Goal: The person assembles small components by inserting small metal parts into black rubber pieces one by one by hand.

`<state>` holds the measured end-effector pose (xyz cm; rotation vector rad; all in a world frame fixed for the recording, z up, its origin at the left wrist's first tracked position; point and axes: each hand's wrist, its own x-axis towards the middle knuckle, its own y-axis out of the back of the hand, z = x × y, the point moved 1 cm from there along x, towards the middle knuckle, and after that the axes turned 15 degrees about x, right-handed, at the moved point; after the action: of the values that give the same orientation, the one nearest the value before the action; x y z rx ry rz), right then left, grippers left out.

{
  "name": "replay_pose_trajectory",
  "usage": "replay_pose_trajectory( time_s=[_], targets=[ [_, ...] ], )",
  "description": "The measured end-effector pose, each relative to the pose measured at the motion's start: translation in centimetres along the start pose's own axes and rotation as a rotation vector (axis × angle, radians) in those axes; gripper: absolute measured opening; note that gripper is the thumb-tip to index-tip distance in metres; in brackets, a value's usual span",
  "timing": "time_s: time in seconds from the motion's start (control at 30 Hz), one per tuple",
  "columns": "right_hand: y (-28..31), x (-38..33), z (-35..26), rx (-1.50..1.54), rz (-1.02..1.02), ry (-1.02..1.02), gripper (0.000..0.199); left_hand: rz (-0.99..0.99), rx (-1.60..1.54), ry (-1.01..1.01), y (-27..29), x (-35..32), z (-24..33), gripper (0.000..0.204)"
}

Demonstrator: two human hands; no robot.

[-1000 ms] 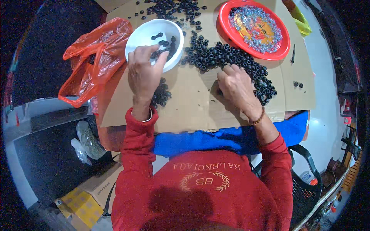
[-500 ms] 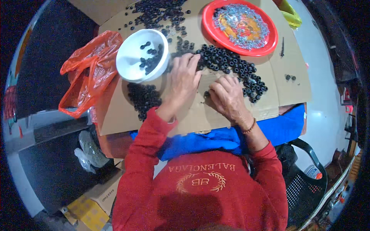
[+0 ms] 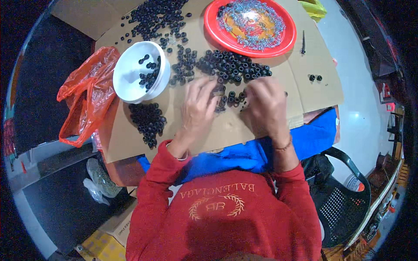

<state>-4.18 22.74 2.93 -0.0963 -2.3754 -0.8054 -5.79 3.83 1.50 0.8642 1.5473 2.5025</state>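
1. Far left, a crinkly orange-red plastic bag [image 3: 87, 98] is slumped over the edge of the cardboard [image 3: 300, 98] that covers my table.
2. Just right of it is a white bowl [image 3: 124, 80] with some small black parts [image 3: 150, 77] in it, mostly bunched on its right side.
3. On my side of the bowl there's a tight heap [image 3: 148, 124] of black pieces, and past its far side a looser scatter [image 3: 156, 17] of little dark ones.
4. My left hand [image 3: 198, 106] is low over the cardboard, fingers about half open, thumb held apart from the rest. Nothing visible is pinched between them, though the tips are right beside some loose black pieces.
5. Those loose black pieces [image 3: 236, 98], the ones I'm working at, lie on the cardboard between my two hands. The main pile [image 3: 235, 65] of black ring-shaped bits is just beyond.
6. Behind that pile sits a round red tray [image 3: 210, 28] with lots of clear, silvery bits [image 3: 257, 43] spread over it.
7. My right hand [image 3: 267, 104] is pretty blurry, fingers curled down by the loose pieces. Honestly can't tell how closed they are or if they've got anything.
8. Over right: a thin black tool-looking thing [image 3: 303, 42], then two black pieces [image 3: 315, 78] side by side.
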Motion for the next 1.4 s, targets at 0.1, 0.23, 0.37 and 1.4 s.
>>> replay_pose_trajectory(
  time_s=[0.1, 0.23, 0.37, 1.4],
  targets=[
    [2.3, -1.0, 1.3, -0.076, 0.081, -0.127, 0.008, 0.015, 0.024, 0.057, 0.6, -0.8, -0.3, 0.033],
    [2.2, -1.5, 2.1, -0.173, -0.034, -0.257, 0.009, -0.027, 0.043, 0.089, 1.7, -2.1, -0.3, 0.034],
    [0.9, -0.7, 1.5, -0.264, -0.143, -0.282, 0.011, -0.037, -0.020, 0.114, 1.7, -2.9, 0.3, 0.037],
    [-1.7, -1.0, -0.2, 0.035, -0.197, 0.058, 0.020, -0.040, -0.191, 0.106, 0.5, -5.4, -0.1, 0.031]
  ],
)
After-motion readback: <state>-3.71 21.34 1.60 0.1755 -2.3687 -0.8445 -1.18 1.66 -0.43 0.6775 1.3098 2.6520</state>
